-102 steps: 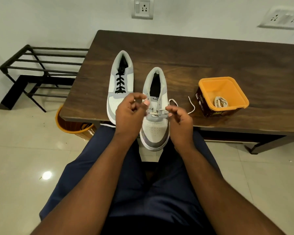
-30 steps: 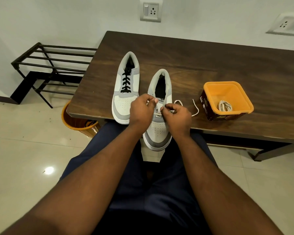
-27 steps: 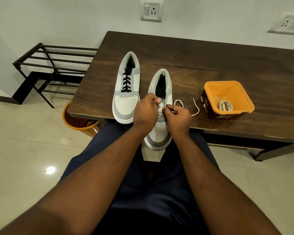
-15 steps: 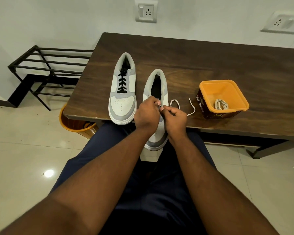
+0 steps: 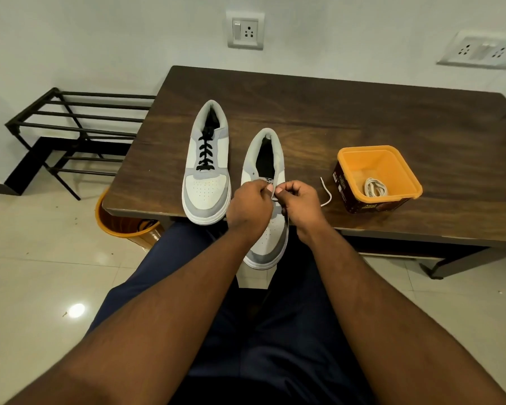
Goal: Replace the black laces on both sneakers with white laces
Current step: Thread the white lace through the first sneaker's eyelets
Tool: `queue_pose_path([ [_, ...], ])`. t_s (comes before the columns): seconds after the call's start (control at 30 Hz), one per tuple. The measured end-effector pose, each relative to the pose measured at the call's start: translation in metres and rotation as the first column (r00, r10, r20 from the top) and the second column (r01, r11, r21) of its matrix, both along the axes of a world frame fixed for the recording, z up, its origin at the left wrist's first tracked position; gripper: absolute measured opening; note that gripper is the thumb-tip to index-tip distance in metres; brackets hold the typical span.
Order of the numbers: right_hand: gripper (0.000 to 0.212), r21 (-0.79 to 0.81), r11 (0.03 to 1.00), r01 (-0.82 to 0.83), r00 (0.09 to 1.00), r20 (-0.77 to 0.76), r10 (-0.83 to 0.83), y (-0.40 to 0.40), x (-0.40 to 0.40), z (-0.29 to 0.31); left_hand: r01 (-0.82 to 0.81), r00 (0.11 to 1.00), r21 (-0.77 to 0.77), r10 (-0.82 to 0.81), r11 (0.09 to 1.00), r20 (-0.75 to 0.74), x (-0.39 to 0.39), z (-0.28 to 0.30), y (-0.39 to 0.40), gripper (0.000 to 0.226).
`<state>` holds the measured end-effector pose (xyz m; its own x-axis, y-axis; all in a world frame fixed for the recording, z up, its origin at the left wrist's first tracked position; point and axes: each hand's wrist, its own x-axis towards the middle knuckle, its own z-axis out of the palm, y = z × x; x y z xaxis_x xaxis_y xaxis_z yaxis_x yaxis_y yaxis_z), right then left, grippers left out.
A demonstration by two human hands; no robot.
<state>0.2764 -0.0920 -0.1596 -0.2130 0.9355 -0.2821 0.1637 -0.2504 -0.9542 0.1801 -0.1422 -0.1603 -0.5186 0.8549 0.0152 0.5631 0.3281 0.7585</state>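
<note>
Head camera, looking down over a seated person's forearms and dark blue trousers to a dark wooden table (image 5: pixel 362 112).

Two grey and white sneakers stand side by side at the table's near edge, toes toward the viewer. The left sneaker (image 5: pixel 206 168) has its black lace (image 5: pixel 205 153) threaded through the eyelets. The right sneaker (image 5: pixel 268 200) juts over the table edge toward the lap and shows no black lace.

Both hands meet over the right sneaker's eyelets. The left hand (image 5: pixel 250 204) has its fingers curled, thumb and fingertip pinched together at the sneaker's tongue. The right hand (image 5: pixel 300 200) is curled the same way, fingertips nearly touching the left's. What each pinches is hidden by the fingers; it is probably the white lace (image 5: pixel 326 194), whose loose end trails out on the table to the right of the right hand.

Further right stands an orange tub (image 5: pixel 403 171) with a second coiled white lace (image 5: pixel 376 187) inside.

Off the table's left edge are an orange bin (image 5: pixel 114 226) on the tiled floor and a black metal rack (image 5: pixel 70 127) by the wall.

The lace looks light, soft and limp, so it would likely feed best when held close behind its stiff tip. The sneaker seems light enough to shift and may need steadying.
</note>
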Motion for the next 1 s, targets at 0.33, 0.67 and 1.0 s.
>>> queue_pose_path([
  [0.33, 0.017, 0.177, 0.976, 0.126, 0.971, 0.178, -0.157, 0.045, 0.023, 0.027, 0.051, 0.939, 0.001, -0.047, 0.999, -0.342, -0.018, -0.017, -0.015, 0.022],
  [0.67, 0.019, 0.547, 0.803, -0.236, 0.893, 0.449, -0.044, -0.015, 0.006, -0.011, -0.033, 0.914, 0.107, 0.073, 0.994, -0.398, -0.014, -0.034, -0.020, 0.030],
  [1.0, 0.013, 0.603, 0.660, -0.448, 0.653, 0.725, -0.218, 0.059, 0.032, 0.039, -0.181, 0.952, 0.151, 0.212, 0.972, -0.219, -0.004, -0.035, -0.021, 0.029],
])
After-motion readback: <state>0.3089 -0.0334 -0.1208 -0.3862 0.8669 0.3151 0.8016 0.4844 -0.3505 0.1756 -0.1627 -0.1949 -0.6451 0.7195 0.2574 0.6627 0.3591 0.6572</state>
